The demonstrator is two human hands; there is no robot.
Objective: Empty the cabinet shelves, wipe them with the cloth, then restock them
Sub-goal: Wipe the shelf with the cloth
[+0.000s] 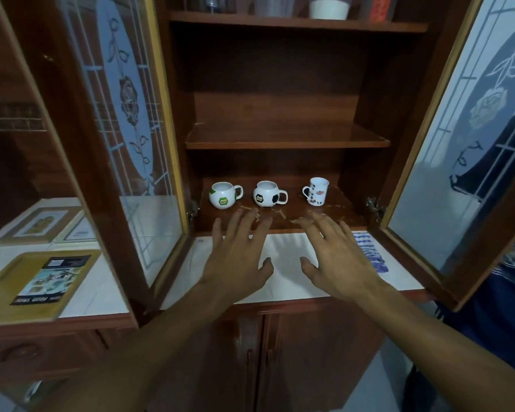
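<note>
Two hands, left and right, fingers spread, hover before three mugs on the cabinet's bottom shelf.

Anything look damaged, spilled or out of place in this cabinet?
The bottom shelf shows pale, scraped-looking patches along its front, ahead of the three upright mugs; wear or crumbs, I cannot tell. Nothing else stands out.

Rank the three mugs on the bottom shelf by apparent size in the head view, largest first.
1-2. Green-patched round mug and black-patched football mug: alike, can't separate them.
3. Bean-print mug: narrower, looks smallest.
</note>
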